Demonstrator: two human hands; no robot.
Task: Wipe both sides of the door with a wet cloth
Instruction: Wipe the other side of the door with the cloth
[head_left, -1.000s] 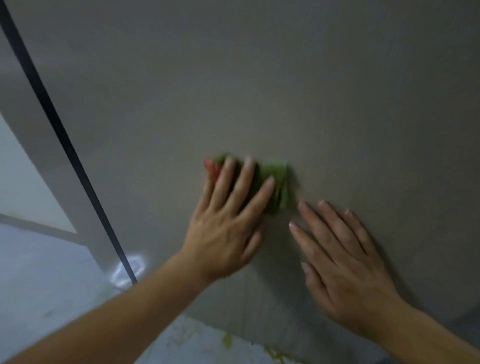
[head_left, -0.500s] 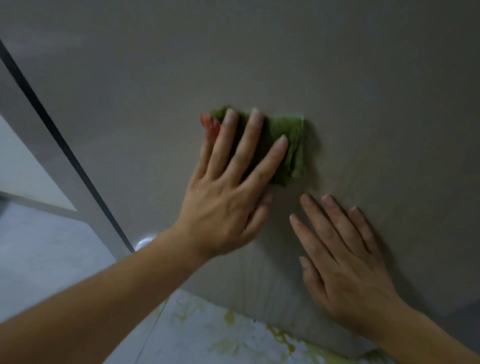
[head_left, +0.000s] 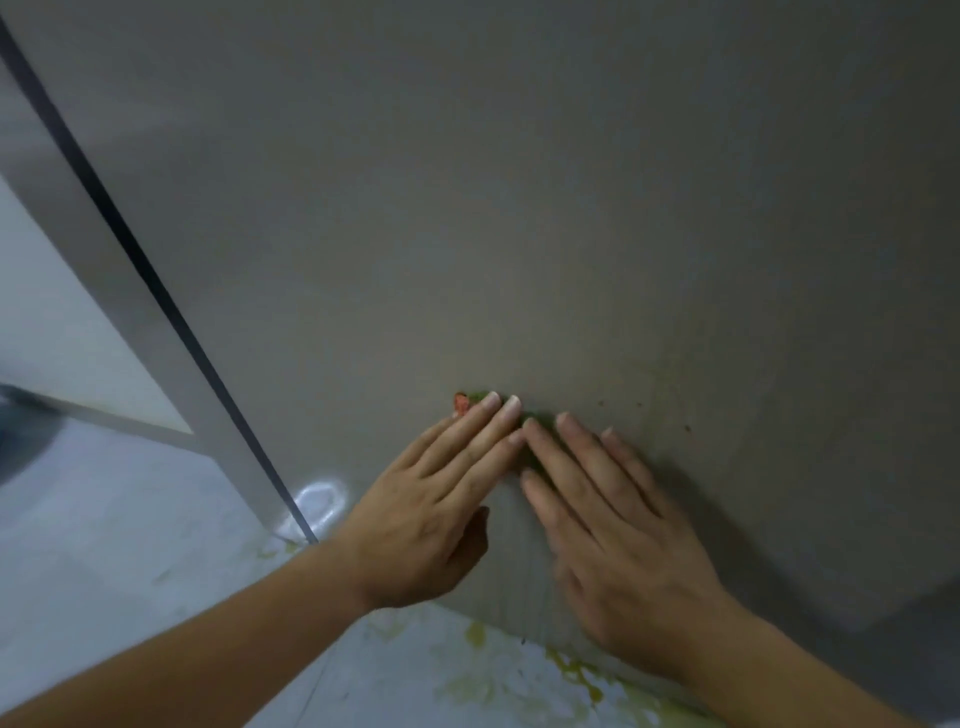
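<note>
Starting nearest: the pale, glossy floor (head_left: 130, 571) carries yellow-green blotches below the door (head_left: 571, 208). The left hand (head_left: 431, 519) lies flat, fingers straight, pressing the green cloth (head_left: 475, 397) against the door. Only a green sliver and a red corner show past the fingertips. The right hand (head_left: 623, 545), equally flat and unclenched, rests on the door just right of it, its index fingertip at the cloth's edge. The door face is smooth, matte grey-brown and faintly streaked. A dark strip (head_left: 151, 275) runs along its left edge.

Head view, downward, near door (head_left: 571, 208)
</note>
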